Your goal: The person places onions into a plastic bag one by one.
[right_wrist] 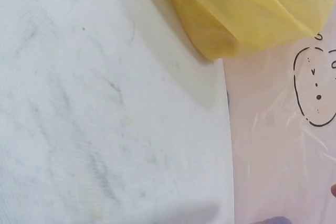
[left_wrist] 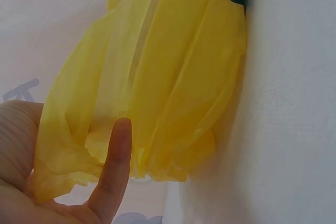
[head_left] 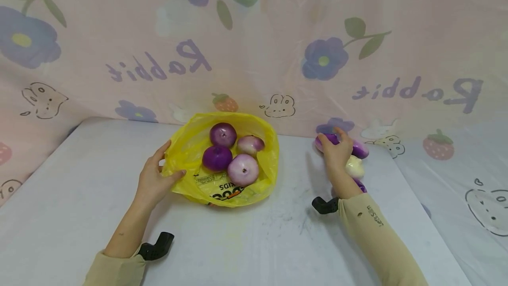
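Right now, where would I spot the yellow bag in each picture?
Head: bag, just left of centre.
Left wrist: bag, upper middle, cut off by the top edge.
Right wrist: bag, top right.
Shared landmark: the pink cloth.

We see one yellow plastic bag (head_left: 187,150) with its mouth wide open. Inside it lie four round, shiny onions (head_left: 243,170), two deep purple and two paler. To the right, well apart from the bag, are other purple onions (head_left: 360,149) and one whitish onion (head_left: 355,167), partly hidden.
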{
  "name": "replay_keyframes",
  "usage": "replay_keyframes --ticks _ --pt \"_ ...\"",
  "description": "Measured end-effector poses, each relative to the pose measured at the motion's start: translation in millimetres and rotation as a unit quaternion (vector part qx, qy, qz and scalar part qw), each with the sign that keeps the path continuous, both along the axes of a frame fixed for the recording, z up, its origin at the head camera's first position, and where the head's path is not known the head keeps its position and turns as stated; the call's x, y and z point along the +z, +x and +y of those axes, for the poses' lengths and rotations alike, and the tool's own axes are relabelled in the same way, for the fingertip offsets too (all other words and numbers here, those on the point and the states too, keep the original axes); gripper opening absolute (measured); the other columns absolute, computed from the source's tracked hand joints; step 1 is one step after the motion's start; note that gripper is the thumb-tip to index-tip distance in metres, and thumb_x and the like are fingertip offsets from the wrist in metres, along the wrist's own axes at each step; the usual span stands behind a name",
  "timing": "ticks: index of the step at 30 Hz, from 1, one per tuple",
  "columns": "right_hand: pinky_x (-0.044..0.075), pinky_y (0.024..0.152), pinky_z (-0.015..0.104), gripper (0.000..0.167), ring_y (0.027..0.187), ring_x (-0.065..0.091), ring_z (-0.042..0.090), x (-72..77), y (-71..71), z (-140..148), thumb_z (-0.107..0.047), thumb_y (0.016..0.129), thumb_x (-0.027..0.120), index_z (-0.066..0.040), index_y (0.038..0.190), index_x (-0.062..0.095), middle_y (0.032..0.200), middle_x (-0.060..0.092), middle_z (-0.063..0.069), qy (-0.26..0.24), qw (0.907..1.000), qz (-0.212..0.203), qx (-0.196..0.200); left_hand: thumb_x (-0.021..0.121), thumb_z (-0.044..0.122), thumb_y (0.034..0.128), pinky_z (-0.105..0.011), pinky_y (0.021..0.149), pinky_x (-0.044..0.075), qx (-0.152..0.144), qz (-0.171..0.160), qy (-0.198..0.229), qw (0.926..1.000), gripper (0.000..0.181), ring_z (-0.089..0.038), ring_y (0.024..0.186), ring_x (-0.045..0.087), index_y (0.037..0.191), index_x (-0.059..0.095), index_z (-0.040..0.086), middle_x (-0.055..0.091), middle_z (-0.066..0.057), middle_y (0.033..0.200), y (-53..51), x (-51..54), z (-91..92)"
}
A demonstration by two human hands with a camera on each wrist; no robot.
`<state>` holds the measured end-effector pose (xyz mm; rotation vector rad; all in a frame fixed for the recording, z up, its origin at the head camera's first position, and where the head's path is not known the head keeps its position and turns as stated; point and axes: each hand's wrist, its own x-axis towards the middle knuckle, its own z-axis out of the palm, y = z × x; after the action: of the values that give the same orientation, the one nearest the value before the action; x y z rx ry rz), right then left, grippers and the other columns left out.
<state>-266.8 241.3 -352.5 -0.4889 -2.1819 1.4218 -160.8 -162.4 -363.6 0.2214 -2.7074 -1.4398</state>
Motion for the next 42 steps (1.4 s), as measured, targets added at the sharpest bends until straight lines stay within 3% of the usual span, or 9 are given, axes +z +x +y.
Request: replay_keyframes --ticks 8,15,22,30,42 --pt "0.02 0.117 0.035 0.069 0.139 0.03 0.032 -4.0 -7.0 3.2 -0.02 0.082 0.071 -0.003 0.143 0.042 0.147 0.036 0.021 -0.011 0.9993 -0.033 0.01 0.068 0.016 0.0856 -0.025 0.072 0.046 -0.002 0.0 0.004 1.0 0.085 -0.038 0.107 0.049 0.155 0.019 0.018 0.034 -0.025 0.142 -0.4 -1.0 0.0" --pt "0.022 0.116 0.039 0.075 0.138 0.031 0.035 -4.1 -12.4 3.0 -0.021 0.079 0.073 -0.002 0.143 0.038 0.146 0.034 0.025 -0.018 0.9983 -0.055 -0.006 0.068 0.016 0.0854 -0.025 0.072 0.046 -0.002 0.001 -0.002 1.0 0.085 -0.039 0.107 0.049 0.155 0.019 0.018 0.034 -0.025 0.142 0.8 -0.5 -1.0" --pt "0.02 0.116 0.041 0.084 0.139 0.025 0.036 -3.9 -16.7 5.6 -0.026 0.081 0.072 -0.007 0.15 0.028 0.149 0.025 0.027 -0.014 0.9945 -0.103 -0.011 0.068 0.016 0.0849 -0.025 0.071 0.045 -0.004 0.002 -0.002 1.0 0.085 -0.038 0.106 0.049 0.154 0.019 0.018 0.035 -0.026 0.141 0.5 -0.8 -1.7" --pt "0.021 0.115 0.045 0.082 0.137 0.027 0.04 -5.2 -21.7 9.3 -0.028 0.081 0.07 -0.006 0.148 0.029 0.147 0.026 0.03 0.012 0.9918 -0.127 -0.008 0.068 0.016 0.0848 -0.024 0.072 0.046 -0.004 0.003 -0.003 1.0 0.085 -0.038 0.106 0.05 0.154 0.02 0.018 0.035 -0.025 0.141 0.2 -1.4 -1.6" --pt "0.027 0.112 0.048 0.073 0.132 0.033 0.044 -12.9 -24.2 8.2 -0.02 0.08 0.071 -0.002 0.143 0.039 0.144 0.034 0.029 0.038 0.9911 -0.124 0.026 0.068 0.015 0.0846 -0.025 0.071 0.045 -0.005 0.004 0.002 1.0 0.085 -0.037 0.105 0.049 0.154 0.02 0.017 0.035 -0.026 0.14 1.0 -0.9 -1.3"
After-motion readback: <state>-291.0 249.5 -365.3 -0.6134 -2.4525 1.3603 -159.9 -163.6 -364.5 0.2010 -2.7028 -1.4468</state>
